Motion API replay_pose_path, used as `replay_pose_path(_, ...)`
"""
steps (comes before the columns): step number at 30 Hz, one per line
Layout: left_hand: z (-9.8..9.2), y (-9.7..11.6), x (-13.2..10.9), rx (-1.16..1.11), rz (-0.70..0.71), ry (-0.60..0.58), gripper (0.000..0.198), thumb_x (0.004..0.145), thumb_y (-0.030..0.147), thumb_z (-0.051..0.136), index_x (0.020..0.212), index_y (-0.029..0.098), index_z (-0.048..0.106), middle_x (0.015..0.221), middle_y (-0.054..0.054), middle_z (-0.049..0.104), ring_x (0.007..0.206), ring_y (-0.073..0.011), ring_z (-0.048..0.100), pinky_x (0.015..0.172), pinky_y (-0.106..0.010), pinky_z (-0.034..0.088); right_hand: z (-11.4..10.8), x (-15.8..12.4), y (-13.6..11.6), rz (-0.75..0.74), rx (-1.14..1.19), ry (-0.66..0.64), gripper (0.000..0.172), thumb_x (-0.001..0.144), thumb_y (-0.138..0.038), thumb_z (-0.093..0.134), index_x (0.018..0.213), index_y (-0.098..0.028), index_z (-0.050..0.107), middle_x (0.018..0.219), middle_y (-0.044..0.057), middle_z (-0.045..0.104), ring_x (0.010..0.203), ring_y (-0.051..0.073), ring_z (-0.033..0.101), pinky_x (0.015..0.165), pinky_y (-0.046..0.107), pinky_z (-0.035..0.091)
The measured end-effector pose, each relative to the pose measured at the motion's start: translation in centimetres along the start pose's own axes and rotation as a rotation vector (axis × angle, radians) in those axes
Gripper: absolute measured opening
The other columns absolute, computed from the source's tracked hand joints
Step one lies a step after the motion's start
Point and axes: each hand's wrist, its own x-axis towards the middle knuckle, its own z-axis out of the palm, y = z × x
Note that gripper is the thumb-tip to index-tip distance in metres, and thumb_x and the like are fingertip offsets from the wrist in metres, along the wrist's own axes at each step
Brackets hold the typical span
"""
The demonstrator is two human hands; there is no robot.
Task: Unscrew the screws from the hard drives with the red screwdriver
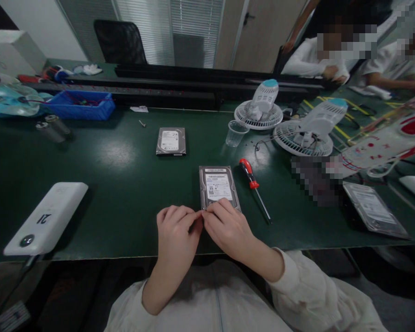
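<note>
Flat on the green table in front of me lies a hard drive [218, 184], its white label facing up. My left hand [178, 223] is closed, fingertips pinched together at the drive's near left corner. My right hand [228, 228] is closed too, its fingers over the near edge of the drive and its tips meeting those of the left. Whatever sits between the fingertips is hidden or too small to make out. Just right of the drive rests a screwdriver [255, 189] with a red and black handle, its tip pointing toward me.
A second hard drive [171, 141] lies farther back; another drive [375, 210] is at the right edge. A clear plastic cup [236, 133] stands beside two fan parts [259, 113]. A white power bank [48, 216] lies left, a blue tray [81, 105] behind. Other people sit at far right.
</note>
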Motion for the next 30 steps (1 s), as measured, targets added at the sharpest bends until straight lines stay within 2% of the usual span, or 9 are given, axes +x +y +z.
replay_pose_path(11,-0.05,-0.39,0.36,-0.111,-0.098,-0.046,0.019,0.093,0.01,0.072,0.085,0.025,0.08,0.084,0.002,0.078,0.081,-0.021,0.068,0.088,-0.043,0.043,0.29,0.34,-0.15,0.03,0.053,0.048,0.026,0.103,-0.01,0.058,0.08,-0.015,0.07,0.081,0.008,0.067,0.083,0.021,0.052,0.072,0.034,0.052)
replay_pose_path(20,-0.08,-0.44,0.34,-0.138,-0.13,-0.067,0.018,0.092,0.009,0.075,0.085,0.025,0.081,0.085,0.001,0.079,0.082,-0.0213,0.068,0.086,-0.042,0.045,0.48,0.41,-0.08,0.04,0.105,0.08,0.024,0.102,-0.009,0.058,0.082,-0.014,0.071,0.081,0.008,0.067,0.083,0.021,0.053,0.075,0.035,0.053)
replay_pose_path(30,0.2,-0.72,0.23,-0.186,-0.132,-0.04,0.018,0.091,0.008,0.078,0.085,0.024,0.082,0.084,0.002,0.078,0.081,-0.0216,0.067,0.085,-0.042,0.046,0.66,0.3,-0.06,0.019,0.077,0.092,0.024,0.101,-0.008,0.061,0.081,-0.013,0.073,0.08,0.008,0.068,0.081,0.021,0.052,0.07,0.035,0.053)
